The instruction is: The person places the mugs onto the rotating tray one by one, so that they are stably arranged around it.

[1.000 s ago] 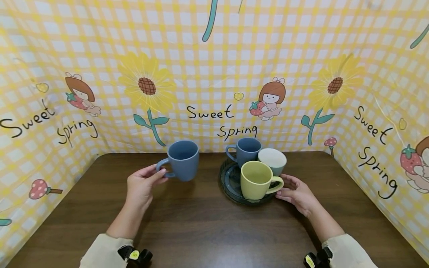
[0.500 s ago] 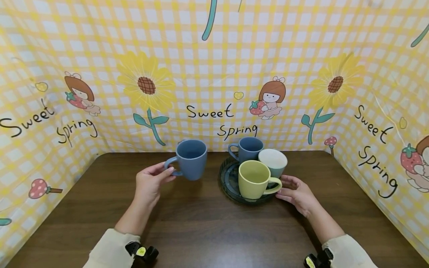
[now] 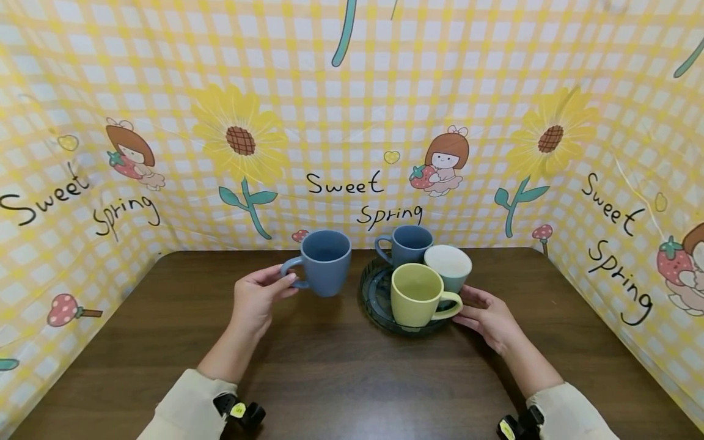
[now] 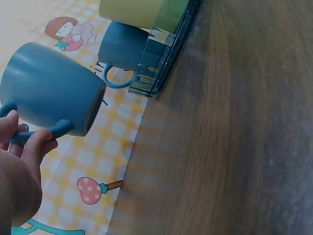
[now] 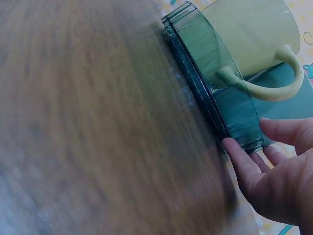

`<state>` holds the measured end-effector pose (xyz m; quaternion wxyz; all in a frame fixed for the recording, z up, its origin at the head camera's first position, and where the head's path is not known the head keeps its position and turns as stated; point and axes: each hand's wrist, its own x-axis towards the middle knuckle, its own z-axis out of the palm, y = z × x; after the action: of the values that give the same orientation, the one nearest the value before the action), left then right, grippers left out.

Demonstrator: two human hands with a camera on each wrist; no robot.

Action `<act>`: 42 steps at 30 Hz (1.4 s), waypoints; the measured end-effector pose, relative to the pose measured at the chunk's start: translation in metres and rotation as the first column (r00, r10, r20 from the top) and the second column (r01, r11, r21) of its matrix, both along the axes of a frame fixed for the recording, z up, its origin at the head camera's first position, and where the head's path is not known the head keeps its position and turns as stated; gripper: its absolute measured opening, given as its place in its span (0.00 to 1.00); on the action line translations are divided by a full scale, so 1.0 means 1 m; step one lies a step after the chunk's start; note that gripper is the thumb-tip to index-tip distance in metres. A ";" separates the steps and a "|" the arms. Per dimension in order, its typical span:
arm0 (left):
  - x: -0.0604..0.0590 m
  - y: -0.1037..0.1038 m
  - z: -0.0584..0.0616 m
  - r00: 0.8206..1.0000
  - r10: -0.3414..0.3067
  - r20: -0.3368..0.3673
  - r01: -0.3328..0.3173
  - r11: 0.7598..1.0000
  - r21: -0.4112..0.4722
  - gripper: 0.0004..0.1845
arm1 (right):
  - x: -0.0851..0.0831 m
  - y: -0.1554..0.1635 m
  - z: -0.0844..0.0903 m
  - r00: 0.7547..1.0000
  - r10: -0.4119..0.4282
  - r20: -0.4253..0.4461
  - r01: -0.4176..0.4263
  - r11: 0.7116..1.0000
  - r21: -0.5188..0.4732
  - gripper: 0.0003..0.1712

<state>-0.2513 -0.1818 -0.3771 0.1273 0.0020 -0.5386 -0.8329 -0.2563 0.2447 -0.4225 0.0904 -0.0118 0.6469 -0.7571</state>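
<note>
Hanging clear above the table (image 3: 330, 379), the blue mug (image 3: 326, 261) sits just left of the tray (image 3: 373, 299); left hand (image 3: 258, 299) pinches its handle. Right hand (image 3: 486, 318), fingers relaxed, apparently steadies the tray rim. Keep the mug level, clearing the yellow mug (image 3: 415, 294).

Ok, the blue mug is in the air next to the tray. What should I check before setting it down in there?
1. Left hand grips held mug by its handle: ok.
2. Held mug upright: ok.
3. Held mug clear of table: ok, per the left wrist view.
4. Right hand touches tray rim: ok.
5. Free spot on tray, front left: cannot tell; yellow mug, white mug and second blue mug crowd it.
6. Path to tray clear: ok.
</note>
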 end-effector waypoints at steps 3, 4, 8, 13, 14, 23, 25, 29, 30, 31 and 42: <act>-0.002 0.002 -0.001 1.000 0.000 0.001 0.000 1.000 -0.005 0.19 | 0.000 -0.001 0.000 1.000 -0.003 0.002 0.003 1.000 -0.004 0.40; -0.002 0.003 -0.001 1.000 -0.001 0.003 0.001 1.000 -0.007 0.19 | 0.000 -0.001 0.000 1.000 -0.007 0.002 0.007 1.000 -0.009 0.39; -0.005 0.005 -0.002 1.000 -0.005 0.011 0.005 1.000 -0.017 0.18 | 0.001 -0.003 0.000 1.000 -0.024 0.008 0.024 0.999 -0.027 0.40; -0.007 0.010 -0.001 1.000 -0.016 0.016 0.017 0.999 -0.027 0.17 | 0.002 -0.005 0.000 0.998 -0.055 0.023 0.056 0.998 -0.041 0.39; -0.008 0.011 -0.001 1.000 -0.016 0.015 0.016 0.999 -0.028 0.17 | 0.003 -0.006 0.000 0.998 -0.058 0.025 0.059 0.997 -0.043 0.39; -0.012 0.021 0.001 1.000 -0.018 0.007 0.018 1.000 -0.023 0.16 | 0.005 -0.010 0.000 0.996 -0.082 0.029 0.083 0.995 -0.053 0.39; -0.012 0.023 0.001 1.000 -0.020 0.012 0.020 0.999 -0.025 0.17 | 0.006 -0.010 0.001 0.996 -0.082 0.035 0.084 0.995 -0.052 0.40; -0.012 0.030 0.001 1.000 -0.019 0.012 0.020 0.999 -0.032 0.19 | 0.008 -0.012 0.002 0.995 -0.079 0.053 0.082 0.995 -0.058 0.42; -0.012 0.031 0.001 1.000 -0.020 0.013 0.020 0.999 -0.031 0.19 | 0.008 -0.012 0.002 0.995 -0.077 0.057 0.081 0.995 -0.060 0.42; -0.013 0.033 0.001 1.000 -0.020 0.013 0.020 0.999 -0.030 0.19 | 0.009 -0.012 0.003 0.995 -0.077 0.061 0.081 0.995 -0.062 0.42; -0.021 0.052 0.003 0.999 -0.001 0.035 0.001 1.000 -0.007 0.11 | 0.011 -0.014 0.003 0.994 -0.082 0.071 0.088 0.993 -0.081 0.42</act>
<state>-0.2724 -0.1299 -0.3737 0.1176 0.0159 -0.5436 -0.8309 -0.2456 0.2305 -0.4197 0.0795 0.0377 0.6111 -0.7867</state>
